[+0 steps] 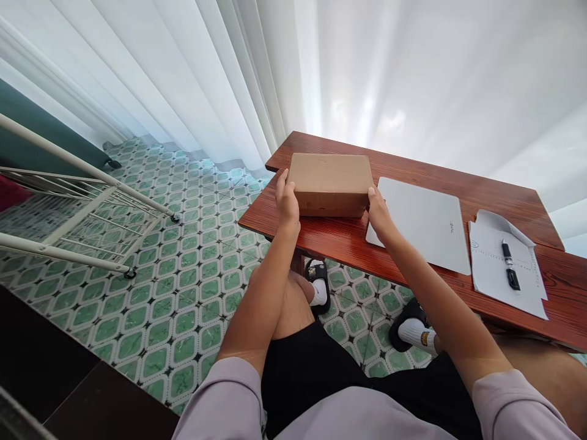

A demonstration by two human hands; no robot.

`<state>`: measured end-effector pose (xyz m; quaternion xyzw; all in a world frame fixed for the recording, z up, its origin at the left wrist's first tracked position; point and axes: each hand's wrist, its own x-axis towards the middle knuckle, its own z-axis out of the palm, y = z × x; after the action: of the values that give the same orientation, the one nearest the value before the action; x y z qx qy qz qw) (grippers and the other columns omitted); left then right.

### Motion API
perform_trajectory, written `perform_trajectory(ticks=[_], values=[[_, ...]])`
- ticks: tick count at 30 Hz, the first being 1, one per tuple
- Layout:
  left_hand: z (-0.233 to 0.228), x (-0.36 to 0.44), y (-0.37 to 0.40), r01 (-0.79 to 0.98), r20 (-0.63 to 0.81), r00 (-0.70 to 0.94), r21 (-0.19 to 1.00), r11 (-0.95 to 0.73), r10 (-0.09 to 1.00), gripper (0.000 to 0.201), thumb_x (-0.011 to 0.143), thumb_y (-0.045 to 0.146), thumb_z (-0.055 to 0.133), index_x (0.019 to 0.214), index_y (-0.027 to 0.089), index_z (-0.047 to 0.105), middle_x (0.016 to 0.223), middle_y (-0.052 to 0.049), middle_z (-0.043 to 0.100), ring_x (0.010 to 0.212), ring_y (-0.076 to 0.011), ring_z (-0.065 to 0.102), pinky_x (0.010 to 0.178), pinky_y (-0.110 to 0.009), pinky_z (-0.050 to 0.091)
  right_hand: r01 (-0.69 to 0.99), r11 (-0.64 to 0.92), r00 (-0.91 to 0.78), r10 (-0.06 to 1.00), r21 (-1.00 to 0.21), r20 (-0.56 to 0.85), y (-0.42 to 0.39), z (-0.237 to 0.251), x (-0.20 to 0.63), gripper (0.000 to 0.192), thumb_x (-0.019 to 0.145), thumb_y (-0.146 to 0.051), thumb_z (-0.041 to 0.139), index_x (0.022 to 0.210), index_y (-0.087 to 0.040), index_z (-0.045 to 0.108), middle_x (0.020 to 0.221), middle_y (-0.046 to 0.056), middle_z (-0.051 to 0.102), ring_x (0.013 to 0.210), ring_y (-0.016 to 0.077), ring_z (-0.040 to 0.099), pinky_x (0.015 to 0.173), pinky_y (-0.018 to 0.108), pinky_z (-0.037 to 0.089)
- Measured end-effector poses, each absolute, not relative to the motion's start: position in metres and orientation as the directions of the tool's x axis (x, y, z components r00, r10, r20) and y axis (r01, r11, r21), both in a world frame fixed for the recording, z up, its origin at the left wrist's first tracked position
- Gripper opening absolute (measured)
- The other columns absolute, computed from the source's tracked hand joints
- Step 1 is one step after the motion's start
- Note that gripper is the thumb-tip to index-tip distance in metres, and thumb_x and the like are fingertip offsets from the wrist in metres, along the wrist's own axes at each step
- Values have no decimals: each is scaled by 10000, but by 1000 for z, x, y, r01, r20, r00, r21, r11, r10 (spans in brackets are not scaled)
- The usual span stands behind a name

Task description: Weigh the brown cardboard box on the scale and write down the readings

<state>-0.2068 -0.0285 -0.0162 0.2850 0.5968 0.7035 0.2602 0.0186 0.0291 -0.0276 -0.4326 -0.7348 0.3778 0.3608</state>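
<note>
A closed brown cardboard box [331, 177] rests on the left part of the reddish-brown wooden table [321, 235]. My left hand [287, 198] grips its left end, with the thumb on the near corner and the fingers along the side. At the opposite end, my right hand [378, 209] holds the near right corner, its thumb at the edge; the other fingers are mostly hidden. Just right of the box lies a closed grey laptop [419, 223], partly behind my right wrist.
Papers [499, 281] with handwriting lie right of the laptop, with a black pen [510, 266] on top. White curtains [220, 73] hang behind the table. On the left, a white metal rack [101, 214] on casters stands on the green tiled floor [183, 318].
</note>
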Motion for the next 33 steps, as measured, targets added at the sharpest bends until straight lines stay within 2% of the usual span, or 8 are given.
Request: perform_trajectory(ticks=[3,6,10,14,19,24,28,33], values=[[-15,-206,-28,-27,87,-707,988,-150,702,525,905,272,446,1418,257,559,1581,-33,479,1512,-252,394,1245,-393,398,305,210,-289,950,-929,120,22,-17,14,580,1083,-471,231,1595,-241,378,1668,24,360,1578,229,273,1328,474,208],[-8,-202,-31,-37,70,-714,990,-137,697,538,910,254,435,1435,234,553,1595,-35,466,1524,-239,378,1252,-364,384,267,182,-277,955,-946,106,16,-9,12,572,1073,-462,269,1587,-246,398,1669,13,359,1580,232,264,1332,474,189],[3,-195,-36,-54,89,-699,983,-176,710,549,937,263,425,1472,193,524,1610,-40,450,1507,-222,403,1234,-324,396,209,180,-272,955,-961,119,14,-5,15,596,1068,-514,311,1598,-251,383,1664,15,367,1570,219,277,1333,459,188],[4,-190,-34,-76,109,-690,972,-222,715,547,945,263,416,1484,216,504,1599,-25,462,1487,-208,427,1208,-318,421,196,213,-274,949,-957,156,14,1,22,602,1064,-507,323,1600,-236,372,1663,22,364,1567,208,278,1327,428,218],[-2,-182,-25,-26,236,-640,944,-328,731,543,938,259,401,1471,242,506,1600,-11,455,1512,-194,387,1243,-325,374,190,204,-264,953,-960,150,12,9,39,595,1064,-570,335,1589,-295,379,1647,12,381,1554,235,310,1313,458,258],[3,-157,-23,33,355,-597,907,-421,719,512,931,296,434,1434,239,512,1573,-30,477,1491,-202,408,1237,-332,376,188,233,-213,958,-954,192,12,15,67,590,1076,-575,338,1595,-298,384,1657,6,369,1551,239,320,1308,457,274],[7,-136,-17,6,409,-494,884,-467,767,507,941,368,498,1428,226,509,1513,-61,529,1432,-233,472,1190,-354,429,219,265,-161,959,-939,233,11,21,96,576,1086,-596,327,1596,-334,383,1665,-19,353,1575,227,272,1324,471,221],[5,-112,-6,-67,464,-360,852,-519,809,537,938,491,573,1420,253,547,1555,-42,498,1492,-253,408,1254,-382,357,237,269,-68,963,-934,260,10,21,134,536,1092,-554,331,1571,-336,430,1644,-22,388,1571,222,289,1327,475,219]])
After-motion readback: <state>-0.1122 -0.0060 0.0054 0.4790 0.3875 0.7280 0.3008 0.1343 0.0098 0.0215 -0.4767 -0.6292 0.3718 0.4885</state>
